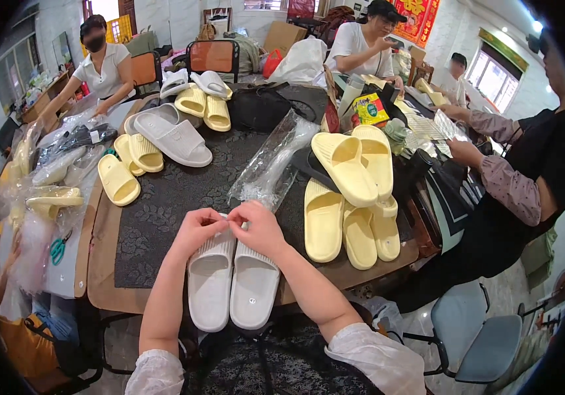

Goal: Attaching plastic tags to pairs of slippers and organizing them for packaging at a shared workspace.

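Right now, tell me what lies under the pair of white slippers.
The white slippers lie side by side on the dark patterned mat, heels overhanging the table edge. Both hands cover their toe ends.

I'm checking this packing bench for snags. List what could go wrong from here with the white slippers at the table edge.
1. The pair of white slippers juts past the table edge toward the person; both hands, left hand and right hand, pinch only at the far ends, so the pair could tip into the lap.
2. The heap of yellow slippers leans loosely beside the right hand; a nudge might topple it.
3. The clear plastic bag lies just beyond the fingers and could snag.
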Motion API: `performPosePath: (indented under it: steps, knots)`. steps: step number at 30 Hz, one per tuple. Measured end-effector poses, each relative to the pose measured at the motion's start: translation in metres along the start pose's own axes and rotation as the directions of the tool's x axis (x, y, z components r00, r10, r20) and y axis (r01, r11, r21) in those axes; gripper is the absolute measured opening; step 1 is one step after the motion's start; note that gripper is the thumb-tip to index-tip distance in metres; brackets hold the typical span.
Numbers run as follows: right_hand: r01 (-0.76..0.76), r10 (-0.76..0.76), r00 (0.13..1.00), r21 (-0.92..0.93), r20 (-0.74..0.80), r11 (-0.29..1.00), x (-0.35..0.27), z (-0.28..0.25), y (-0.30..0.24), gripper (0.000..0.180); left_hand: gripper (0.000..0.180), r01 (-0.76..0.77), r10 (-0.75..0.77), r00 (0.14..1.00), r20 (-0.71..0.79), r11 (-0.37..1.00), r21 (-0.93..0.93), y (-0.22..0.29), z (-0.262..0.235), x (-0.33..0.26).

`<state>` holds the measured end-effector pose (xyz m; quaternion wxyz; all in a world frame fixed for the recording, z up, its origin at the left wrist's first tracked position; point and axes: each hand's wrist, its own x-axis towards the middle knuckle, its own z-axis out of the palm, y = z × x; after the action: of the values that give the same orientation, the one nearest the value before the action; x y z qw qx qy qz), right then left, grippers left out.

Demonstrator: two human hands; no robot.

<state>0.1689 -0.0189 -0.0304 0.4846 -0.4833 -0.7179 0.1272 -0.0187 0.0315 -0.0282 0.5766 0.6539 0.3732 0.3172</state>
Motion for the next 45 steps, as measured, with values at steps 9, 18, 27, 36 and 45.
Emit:
performPosePath:
  steps: [9, 18, 27, 36, 45]
  knots:
    - [-0.026, 0.026, 0.999, -0.01, -0.018, 1.0, 0.001, -0.002, -0.003, 0.008, 0.009, -0.061, 0.061, 0.997, -0.048, 0.998, -0.001, -0.006, -0.002, 0.003]
    - [-0.053, 0.053, 0.998, -0.029, -0.022, 0.998, 0.002, -0.003, -0.002, 0.007, 0.009, -0.011, 0.006, 0.997, -0.079, 0.998, -0.069, -0.003, -0.003, 0.002]
    - [-0.067, 0.067, 0.998, -0.027, -0.001, 0.997, 0.003, -0.002, -0.005, 0.006, 0.013, -0.033, 0.028, 0.992, -0.121, 0.999, -0.039, -0.005, -0.006, 0.004]
    - [-0.08, 0.077, 0.986, -0.014, -0.145, 0.997, 0.006, -0.003, -0.004, 0.009, 0.013, -0.001, -0.028, 0.993, -0.117, 0.97, -0.244, -0.008, -0.013, 0.006]
    - [-0.106, 0.1, 0.993, -0.102, -0.056, 0.989, -0.052, -0.03, -0.071, 0.019, 0.012, 0.053, -0.187, 0.971, -0.146, 0.77, -0.636, -0.016, -0.041, 0.005]
